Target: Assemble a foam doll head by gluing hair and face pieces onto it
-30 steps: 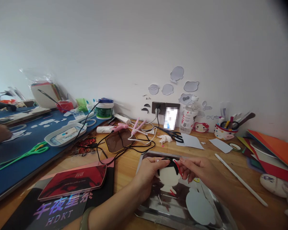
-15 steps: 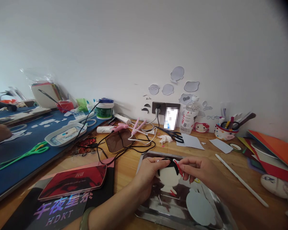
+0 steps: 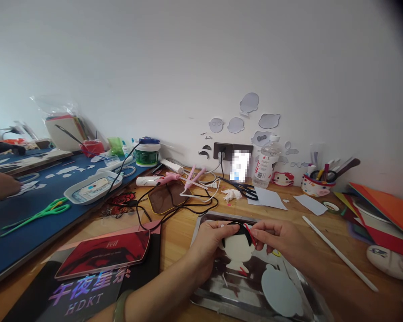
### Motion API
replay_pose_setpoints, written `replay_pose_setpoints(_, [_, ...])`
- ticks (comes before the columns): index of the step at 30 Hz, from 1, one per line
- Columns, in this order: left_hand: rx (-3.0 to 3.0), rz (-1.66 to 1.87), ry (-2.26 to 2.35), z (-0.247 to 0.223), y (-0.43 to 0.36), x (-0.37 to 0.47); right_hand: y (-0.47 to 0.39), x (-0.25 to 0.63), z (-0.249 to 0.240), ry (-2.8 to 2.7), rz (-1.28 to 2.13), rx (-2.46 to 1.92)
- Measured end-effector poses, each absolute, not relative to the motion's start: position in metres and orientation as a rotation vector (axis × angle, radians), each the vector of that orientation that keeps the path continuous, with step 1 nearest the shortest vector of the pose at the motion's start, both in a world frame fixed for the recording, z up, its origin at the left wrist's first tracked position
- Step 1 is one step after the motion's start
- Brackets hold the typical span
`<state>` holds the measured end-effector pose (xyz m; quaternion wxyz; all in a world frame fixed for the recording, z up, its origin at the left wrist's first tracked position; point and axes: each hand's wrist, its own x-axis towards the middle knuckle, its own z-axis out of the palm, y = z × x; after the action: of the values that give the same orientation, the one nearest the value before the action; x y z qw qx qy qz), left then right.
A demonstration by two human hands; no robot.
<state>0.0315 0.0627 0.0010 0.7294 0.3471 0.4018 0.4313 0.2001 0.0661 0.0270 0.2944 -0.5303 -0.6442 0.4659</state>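
Over a metal tray (image 3: 201, 298), my left hand (image 3: 211, 246) grips a flat white head-shaped cutout (image 3: 237, 251) with black hair along its top. Its thumb presses on the black part. At the cutout's right side, my right hand (image 3: 272, 235) pinches a thin red piece (image 3: 249, 231) against the black edge. Another small red piece (image 3: 243, 271) shows at the cutout's lower end. In the tray's right part lies a pale grey-blue rounded cutout (image 3: 281, 290).
A white stick (image 3: 339, 252) lies right of the tray. Pink glue guns (image 3: 169, 178) and tangled cords lie behind, near a water bottle (image 3: 265, 163) and a pen cup (image 3: 317, 184). At far left, another person's hand (image 3: 0, 188) is over a blue mat (image 3: 6, 259) with green scissors (image 3: 36, 217).
The red piece sits slightly differently at the black edge, and the white bit beside it no longer shows. Both my hands keep nearly the same place. The view has shifted slightly.
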Motion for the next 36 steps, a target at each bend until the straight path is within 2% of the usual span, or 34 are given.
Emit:
replay_pose_setpoints(22, [0.768, 0.952, 0.874, 0.001, 0.062, 0.033, 0.06, 0.196, 0.034, -1.74, 1.109, -1.473])
replay_pose_setpoints(36, [0.78, 0.954, 0.854, 0.003, 0.061, 0.034, 0.06, 0.197, 0.036, -1.675, 1.241, -1.44])
